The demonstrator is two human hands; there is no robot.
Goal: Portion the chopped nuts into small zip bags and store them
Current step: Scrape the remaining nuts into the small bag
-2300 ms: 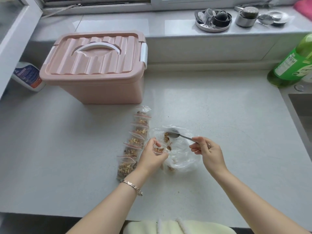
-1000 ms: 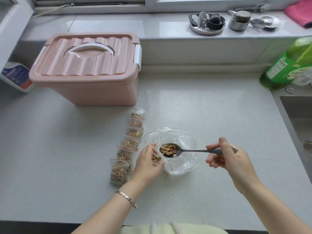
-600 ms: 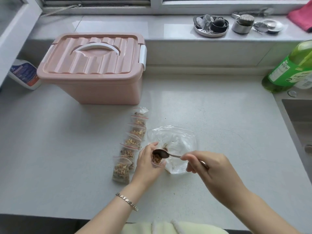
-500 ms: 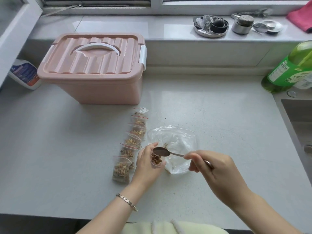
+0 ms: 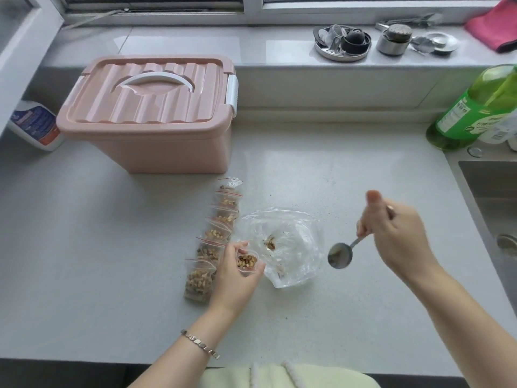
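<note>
My left hand (image 5: 233, 278) holds a small open zip bag (image 5: 247, 261) filled with chopped nuts, just left of a large clear plastic bag (image 5: 291, 242) lying on the counter with a few nut bits inside. My right hand (image 5: 397, 236) grips a metal spoon (image 5: 340, 255) by its handle; the bowl points down-left, has no nuts in it, and hovers to the right of the clear bag. Several filled small zip bags (image 5: 215, 236) with red strips lie in an overlapping row to the left of my left hand.
A closed pink storage box (image 5: 148, 119) with a white handle stands behind the row. A green bottle (image 5: 475, 107) and a sink (image 5: 498, 197) are at the right. A white spray bottle (image 5: 36, 124) lies at far left. Metal dishes (image 5: 342, 42) sit on the window ledge.
The spoon tipped its nuts into the small bag in my left hand. My right hand then drew the emptied spoon away to the right of the clear bag.
</note>
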